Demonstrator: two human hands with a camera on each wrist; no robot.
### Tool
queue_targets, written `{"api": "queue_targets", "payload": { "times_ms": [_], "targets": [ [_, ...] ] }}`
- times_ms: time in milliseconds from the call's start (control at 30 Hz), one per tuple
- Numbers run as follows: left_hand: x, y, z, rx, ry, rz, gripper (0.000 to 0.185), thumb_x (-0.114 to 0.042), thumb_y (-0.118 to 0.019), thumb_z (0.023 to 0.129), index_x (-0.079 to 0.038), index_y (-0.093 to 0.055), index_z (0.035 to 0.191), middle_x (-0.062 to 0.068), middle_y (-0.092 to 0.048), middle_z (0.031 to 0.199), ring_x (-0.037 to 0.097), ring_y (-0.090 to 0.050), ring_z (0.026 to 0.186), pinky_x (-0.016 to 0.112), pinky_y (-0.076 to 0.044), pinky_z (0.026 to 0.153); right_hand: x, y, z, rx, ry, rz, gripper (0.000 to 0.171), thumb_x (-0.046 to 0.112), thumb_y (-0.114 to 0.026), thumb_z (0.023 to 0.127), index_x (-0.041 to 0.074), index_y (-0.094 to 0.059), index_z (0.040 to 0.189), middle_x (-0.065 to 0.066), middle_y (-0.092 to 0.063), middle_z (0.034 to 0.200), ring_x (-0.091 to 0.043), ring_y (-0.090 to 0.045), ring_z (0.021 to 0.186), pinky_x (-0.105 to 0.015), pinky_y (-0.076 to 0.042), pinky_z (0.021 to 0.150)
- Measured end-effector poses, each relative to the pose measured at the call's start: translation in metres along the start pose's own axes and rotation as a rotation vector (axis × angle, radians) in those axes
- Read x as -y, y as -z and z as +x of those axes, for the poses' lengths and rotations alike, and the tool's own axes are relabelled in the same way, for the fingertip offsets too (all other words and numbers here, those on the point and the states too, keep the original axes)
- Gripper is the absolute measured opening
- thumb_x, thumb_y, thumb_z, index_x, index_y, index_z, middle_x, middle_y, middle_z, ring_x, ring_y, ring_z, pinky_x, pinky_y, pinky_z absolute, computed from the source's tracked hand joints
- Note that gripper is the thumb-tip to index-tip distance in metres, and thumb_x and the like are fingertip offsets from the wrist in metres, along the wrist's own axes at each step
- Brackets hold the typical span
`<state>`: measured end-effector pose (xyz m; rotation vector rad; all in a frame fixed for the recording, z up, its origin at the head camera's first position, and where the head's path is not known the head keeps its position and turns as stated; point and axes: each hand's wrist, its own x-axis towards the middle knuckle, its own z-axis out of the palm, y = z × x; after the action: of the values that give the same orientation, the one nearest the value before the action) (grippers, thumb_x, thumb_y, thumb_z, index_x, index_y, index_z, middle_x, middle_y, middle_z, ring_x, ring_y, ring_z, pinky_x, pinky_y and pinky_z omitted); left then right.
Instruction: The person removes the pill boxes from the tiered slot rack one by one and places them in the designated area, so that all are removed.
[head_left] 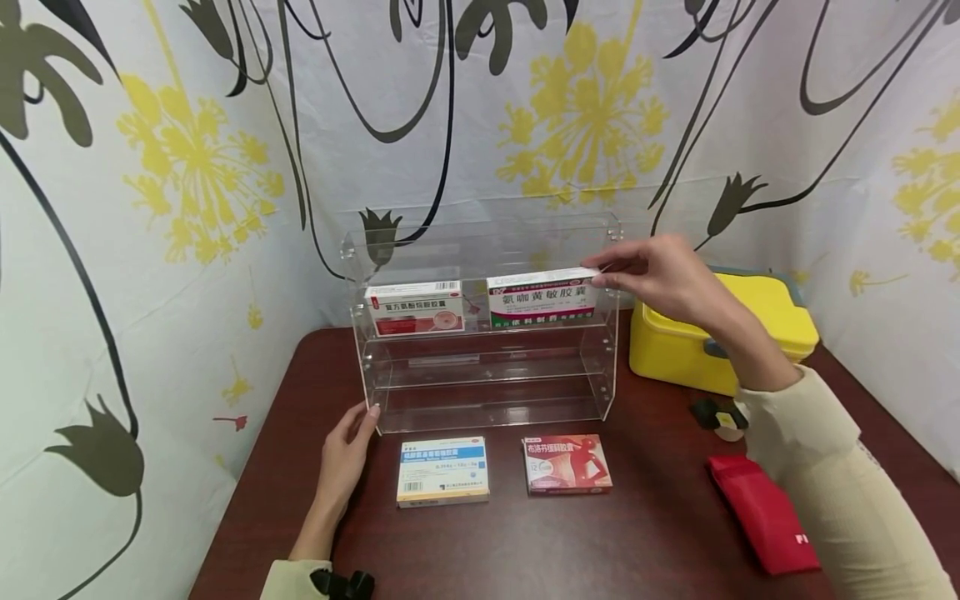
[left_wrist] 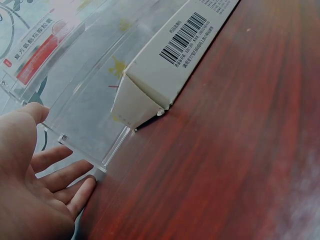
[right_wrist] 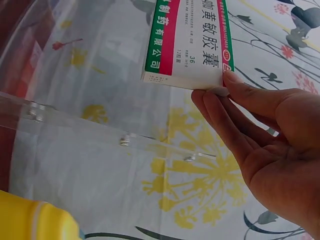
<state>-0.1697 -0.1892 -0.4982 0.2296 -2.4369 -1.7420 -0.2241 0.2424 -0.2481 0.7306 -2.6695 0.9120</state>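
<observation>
My right hand (head_left: 660, 271) pinches the upper right corner of a white, magenta and green medicine box (head_left: 542, 298). This box stands at the right of the clear acrylic rack's (head_left: 495, 414) upper tier. In the right wrist view, thumb and fingertips meet at the medicine box's (right_wrist: 187, 45) corner. A red and white medicine box (head_left: 417, 309) stands left of it on the same tier. My left hand (head_left: 347, 458) touches the rack's lower left front corner. Its thumb lies at the edge in the left wrist view, the other fingers (left_wrist: 65, 175) spread along the outer side.
In front of the rack, a blue and white medicine box (head_left: 442, 472) and a red medicine box (head_left: 567, 464) lie on the dark red table (head_left: 510, 550). To the right are a yellow case (head_left: 675, 354) and a red pouch (head_left: 761, 512). A patterned cloth (head_left: 480, 158) hangs behind.
</observation>
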Motion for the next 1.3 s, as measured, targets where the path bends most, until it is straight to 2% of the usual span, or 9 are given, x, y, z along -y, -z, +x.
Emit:
{"api": "queue_targets", "payload": {
  "times_ms": [367, 600, 1000, 1100, 1200, 1300],
  "targets": [
    [0.001, -0.002, 0.000, 0.004, 0.007, -0.003, 0.064, -0.063, -0.055, 0.092, -0.019, -0.054, 0.138, 0.008, -0.058, 0.133, 0.021, -0.052, 0.123, 0.044, -0.039, 0.101, -0.014, -0.027, -0.016, 0.045, -0.070, 0.050, 0.021, 0.014, -0.075, 0.089, 0.012, -0.076, 0.110, -0.002, -0.073, 0.096, -0.023, -0.066, 0.077, -0.024, -0.049, 0.062],
    [0.002, -0.002, 0.001, 0.009, -0.002, -0.002, 0.065, -0.063, -0.056, 0.091, -0.018, -0.055, 0.138, 0.009, -0.058, 0.133, 0.023, -0.051, 0.124, 0.045, -0.039, 0.101, -0.019, -0.035, -0.024, 0.063, -0.065, 0.047, 0.024, 0.016, -0.075, 0.089, 0.009, -0.075, 0.111, -0.006, -0.072, 0.098, -0.025, -0.066, 0.077, -0.024, -0.050, 0.063],
    [0.001, 0.000, 0.000, 0.022, -0.001, -0.009, 0.065, -0.061, -0.055, 0.093, -0.016, -0.053, 0.139, 0.011, -0.056, 0.135, 0.024, -0.050, 0.125, 0.046, -0.038, 0.102, -0.027, -0.048, -0.043, 0.108, -0.117, 0.075, 0.024, 0.017, -0.077, 0.087, 0.012, -0.076, 0.111, -0.002, -0.072, 0.096, -0.021, -0.059, 0.073, -0.025, -0.042, 0.056],
    [0.001, 0.001, 0.000, 0.020, 0.003, -0.009, 0.066, -0.063, -0.055, 0.092, -0.017, -0.053, 0.139, 0.010, -0.056, 0.135, 0.023, -0.050, 0.125, 0.045, -0.039, 0.101, -0.031, -0.052, -0.047, 0.123, -0.129, 0.065, 0.024, 0.018, -0.077, 0.088, 0.013, -0.076, 0.111, -0.003, -0.071, 0.093, -0.017, -0.052, 0.063, -0.026, -0.037, 0.050],
    [0.001, 0.001, 0.000, 0.020, 0.006, -0.009, 0.067, -0.064, -0.055, 0.091, -0.017, -0.053, 0.139, 0.010, -0.056, 0.135, 0.023, -0.050, 0.125, 0.046, -0.038, 0.102, -0.034, -0.056, -0.051, 0.145, -0.130, 0.066, 0.022, 0.020, -0.076, 0.088, 0.016, -0.076, 0.110, -0.004, -0.069, 0.087, -0.012, -0.039, 0.051, -0.026, -0.031, 0.045],
    [0.000, 0.001, 0.000, 0.024, 0.007, -0.015, 0.067, -0.064, -0.055, 0.091, -0.017, -0.053, 0.140, 0.011, -0.056, 0.136, 0.023, -0.050, 0.125, 0.045, -0.037, 0.102, -0.036, -0.059, -0.055, 0.170, -0.125, 0.079, 0.021, 0.020, -0.076, 0.089, 0.019, -0.076, 0.110, -0.002, -0.067, 0.082, -0.009, -0.026, 0.046, -0.025, -0.028, 0.042]
  ]
}}
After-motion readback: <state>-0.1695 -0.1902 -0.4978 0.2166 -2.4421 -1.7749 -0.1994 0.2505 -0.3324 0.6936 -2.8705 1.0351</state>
